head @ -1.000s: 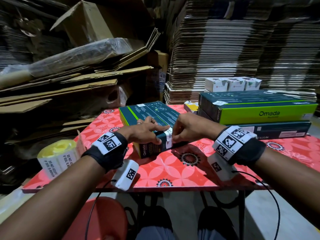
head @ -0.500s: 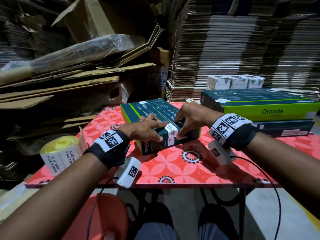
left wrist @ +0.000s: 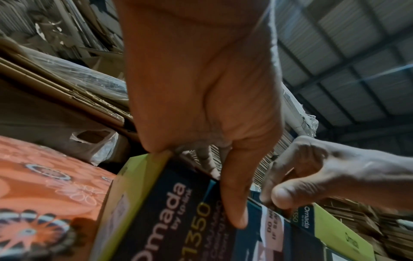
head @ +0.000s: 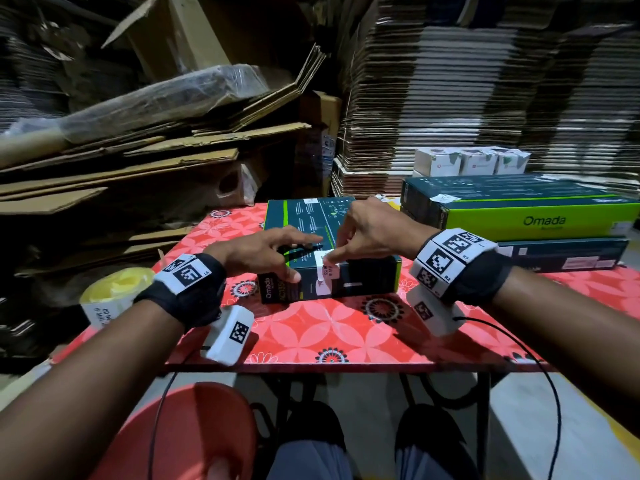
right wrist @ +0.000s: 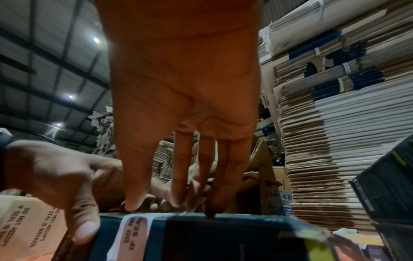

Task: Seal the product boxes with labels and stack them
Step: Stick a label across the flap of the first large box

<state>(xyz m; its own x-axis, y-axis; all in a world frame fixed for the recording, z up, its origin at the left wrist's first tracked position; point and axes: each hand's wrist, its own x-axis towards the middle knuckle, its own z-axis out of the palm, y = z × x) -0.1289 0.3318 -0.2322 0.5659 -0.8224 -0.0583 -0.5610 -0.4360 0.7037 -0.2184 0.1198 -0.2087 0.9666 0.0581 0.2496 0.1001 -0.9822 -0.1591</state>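
You are pressing a white seal label [head: 325, 271] over the near top edge of a dark green Omada product box [head: 322, 251], which is lying flat on the red flowered counter [head: 329, 327], just left of the stack of two longer Omada boxes [head: 519, 216]. Your right hand [head: 367, 230] is holding its fingers [right wrist: 178, 176] nearly straight, tips pushing down on the label along the box edge. Your left hand [head: 259, 251] is steadying the box, thumb on the front face, fingers spread over the top. The box looks like stiff, light printed card, probably smooth; for stacking, taking it by the two long sides seems safest. The label roll [head: 110, 296] is sitting left of the box.
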